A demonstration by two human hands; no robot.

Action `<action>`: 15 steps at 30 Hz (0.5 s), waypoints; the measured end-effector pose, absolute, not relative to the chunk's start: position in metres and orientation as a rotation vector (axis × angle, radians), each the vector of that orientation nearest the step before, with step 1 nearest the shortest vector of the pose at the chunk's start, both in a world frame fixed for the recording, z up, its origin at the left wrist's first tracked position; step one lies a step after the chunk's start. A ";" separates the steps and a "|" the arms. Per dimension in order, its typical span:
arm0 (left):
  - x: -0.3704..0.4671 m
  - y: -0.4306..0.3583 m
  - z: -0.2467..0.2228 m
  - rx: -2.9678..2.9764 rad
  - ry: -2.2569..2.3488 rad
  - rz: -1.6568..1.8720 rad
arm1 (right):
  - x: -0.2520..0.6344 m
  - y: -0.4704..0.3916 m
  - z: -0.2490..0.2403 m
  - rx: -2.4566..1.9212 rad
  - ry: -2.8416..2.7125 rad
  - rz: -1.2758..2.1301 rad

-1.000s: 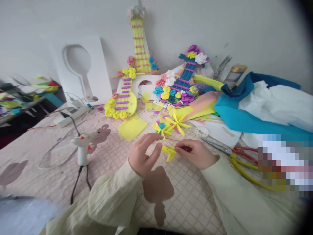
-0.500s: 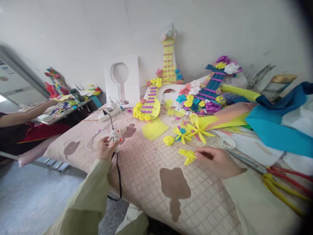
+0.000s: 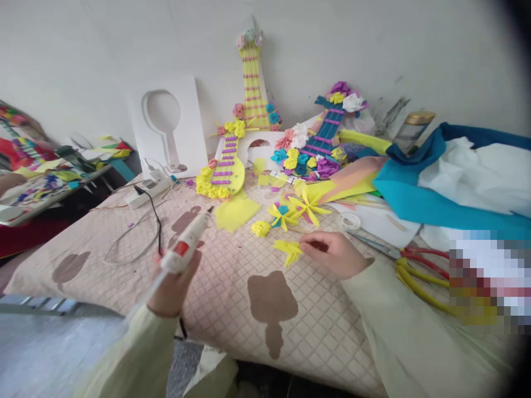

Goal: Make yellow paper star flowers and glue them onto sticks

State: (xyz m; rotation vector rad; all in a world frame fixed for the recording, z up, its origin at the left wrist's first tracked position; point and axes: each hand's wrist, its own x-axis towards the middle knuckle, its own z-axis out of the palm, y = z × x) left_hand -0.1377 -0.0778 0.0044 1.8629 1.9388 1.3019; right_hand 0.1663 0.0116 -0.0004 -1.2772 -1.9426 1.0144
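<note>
My left hand (image 3: 172,287) is closed around a white glue gun (image 3: 188,240) with a red patch on its side; its dark nozzle points up and away, and a clear glue stick juts out behind. In my right hand (image 3: 334,251), pinched between thumb and fingers, is a yellow paper flower (image 3: 287,251) held just over the quilted cloth. Beyond it lie a crumpled yellow paper rosette (image 3: 261,228) and two spiky yellow flowers, the larger one (image 3: 309,205) to the right. A yellow paper sheet (image 3: 236,213) lies flat behind the rosette.
Decorated guitar shapes, one yellow (image 3: 228,168) and one blue (image 3: 323,138), stand at the back near a white cut-out board (image 3: 193,132). A power strip (image 3: 150,190) trails cables at left. Scissors (image 3: 398,254), a tape roll (image 3: 349,221) and blue paper (image 3: 409,193) lie right.
My left hand has lifted and turned the glue gun, so its nozzle now points up and away. The right hand still pinches the yellow flower. The view has swung right.
</note>
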 end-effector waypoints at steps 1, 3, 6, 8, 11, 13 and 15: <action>-0.120 -0.085 0.007 1.898 1.909 1.298 | 0.166 0.011 0.000 -1.275 -1.941 1.026; -0.088 -0.096 0.008 2.032 1.769 1.264 | 0.165 0.011 0.000 -1.277 -1.943 1.030; -0.055 -0.101 0.006 2.259 1.494 1.094 | 0.164 0.009 0.001 -1.268 -1.947 0.998; -0.045 -0.099 0.001 2.265 1.435 1.102 | 0.163 0.009 0.001 -1.256 -1.953 0.970; -0.039 -0.095 -0.006 2.234 1.391 1.100 | 0.163 0.008 0.002 -1.242 -1.955 0.942; -0.038 -0.094 -0.011 2.215 1.405 1.084 | 0.164 0.008 0.003 -1.240 -1.946 0.931; -0.038 -0.094 -0.015 2.183 1.450 1.072 | 0.164 0.008 0.003 -1.247 -1.938 0.929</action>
